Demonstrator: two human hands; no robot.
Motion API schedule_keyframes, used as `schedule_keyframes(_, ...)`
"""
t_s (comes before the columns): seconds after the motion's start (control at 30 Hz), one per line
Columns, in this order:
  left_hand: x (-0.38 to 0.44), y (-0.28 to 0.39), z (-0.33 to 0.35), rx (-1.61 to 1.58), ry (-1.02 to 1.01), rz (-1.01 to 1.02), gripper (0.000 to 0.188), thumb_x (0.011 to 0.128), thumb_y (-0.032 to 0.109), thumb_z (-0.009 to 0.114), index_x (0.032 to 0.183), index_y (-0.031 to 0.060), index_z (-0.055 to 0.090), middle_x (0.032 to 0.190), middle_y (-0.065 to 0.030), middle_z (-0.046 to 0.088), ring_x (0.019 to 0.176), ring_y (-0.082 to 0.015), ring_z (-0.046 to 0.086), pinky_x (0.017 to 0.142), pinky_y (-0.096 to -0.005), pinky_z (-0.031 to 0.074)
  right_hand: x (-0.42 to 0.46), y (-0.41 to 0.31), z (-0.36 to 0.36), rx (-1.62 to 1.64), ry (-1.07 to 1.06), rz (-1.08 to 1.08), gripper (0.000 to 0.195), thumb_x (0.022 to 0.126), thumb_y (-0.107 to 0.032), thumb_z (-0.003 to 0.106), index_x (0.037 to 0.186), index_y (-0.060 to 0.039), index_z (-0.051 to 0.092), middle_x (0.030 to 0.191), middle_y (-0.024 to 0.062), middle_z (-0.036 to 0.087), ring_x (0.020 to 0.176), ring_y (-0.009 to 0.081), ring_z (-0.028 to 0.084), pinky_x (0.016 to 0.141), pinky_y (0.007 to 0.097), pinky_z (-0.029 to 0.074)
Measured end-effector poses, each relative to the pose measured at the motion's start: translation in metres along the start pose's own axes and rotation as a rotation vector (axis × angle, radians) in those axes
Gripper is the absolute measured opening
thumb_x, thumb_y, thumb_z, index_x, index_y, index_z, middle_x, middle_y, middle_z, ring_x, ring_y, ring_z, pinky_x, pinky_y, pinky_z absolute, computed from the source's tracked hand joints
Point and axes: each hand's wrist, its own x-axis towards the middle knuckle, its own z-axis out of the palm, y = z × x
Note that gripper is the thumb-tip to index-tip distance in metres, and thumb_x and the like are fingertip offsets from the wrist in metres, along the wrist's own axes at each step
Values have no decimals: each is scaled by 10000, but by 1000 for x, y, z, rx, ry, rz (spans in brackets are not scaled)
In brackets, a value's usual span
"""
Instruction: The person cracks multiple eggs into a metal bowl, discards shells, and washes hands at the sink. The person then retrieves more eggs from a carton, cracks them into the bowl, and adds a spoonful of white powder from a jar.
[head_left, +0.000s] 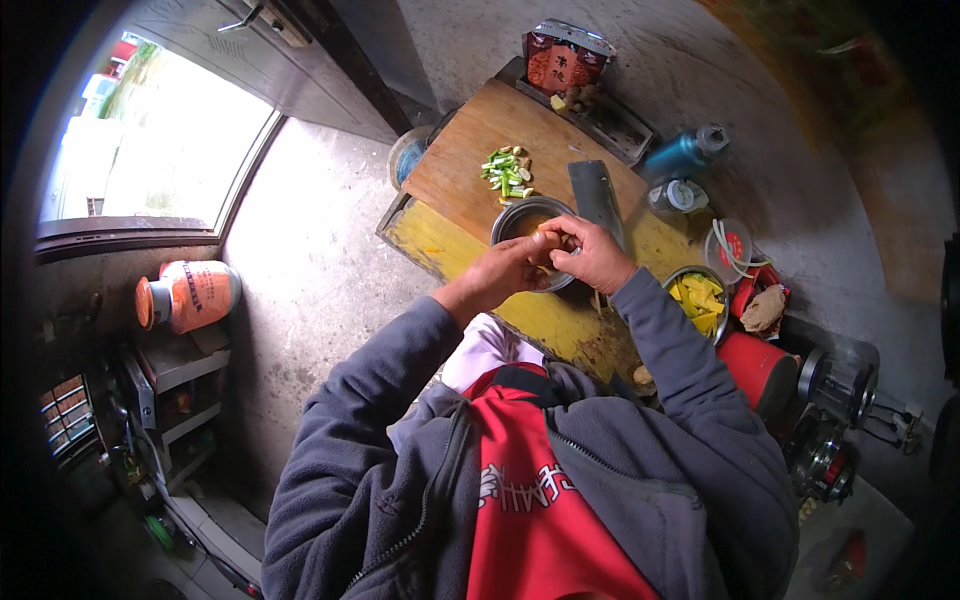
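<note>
A round metal bowl stands in front of me, partly over the wooden cutting board's near edge, with brownish contents partly hidden by my hands. My left hand and my right hand meet above it, fingertips drawn together. Whatever small thing may be between them is hidden. Beyond the bowl, a cleaver with a broad dark blade lies on the cutting board. Cut green onion pieces are heaped to its left. Past my right forearm is a metal bowl of yellow squash-like pieces.
The worn yellow table carries the board. At right are a teal bottle, a lidded jar and a red cylindrical container. A red food packet stands behind the board. An open door is at upper left.
</note>
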Motion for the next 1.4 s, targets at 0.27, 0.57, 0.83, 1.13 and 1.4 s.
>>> schedule_keyframes(0.27,-14,-29,3,208,52,238,474,932,278,639,1295,5,507,1116,-60,610,924,-121,613,826,-263,515,-23,26,21,-64,88,-90,356,794,-73,627,1143,-16,589,1058,135,619,923,224,643,822,321,531)
schedule_keyframes(0.57,-6,-16,-44,373,387,481,481,896,153,667,1309,4,469,1166,-110,596,1026,-174,607,879,-292,506,-16,31,39,-14,196,-138,525,848,-93,655,1338,-42,475,1221,138,556,839,171,616,745,290,525)
schedule_keyframes(0.83,10,47,-140,1182,1112,1183,461,767,48,741,1203,72,596,1165,-130,632,1043,-277,628,909,-347,502,-17,56,38,-18,183,-32,439,875,-60,635,1293,-7,511,1255,115,516,808,119,585,728,247,499)
schedule_keyframes(1.13,32,30,-116,269,665,1002,472,875,84,697,1301,1,509,1185,-95,618,1058,-177,616,913,-286,497,-10,38,34,164,153,0,388,892,-36,600,1266,21,517,1225,94,543,831,124,627,718,243,505)
schedule_keyframes(1.4,6,1,0,-658,69,136,418,923,249,645,1253,20,527,1187,-148,608,1094,-279,615,954,-333,522,1,4,-2,323,156,-32,468,887,-52,578,1342,-8,480,1154,69,602,832,83,595,728,233,487)
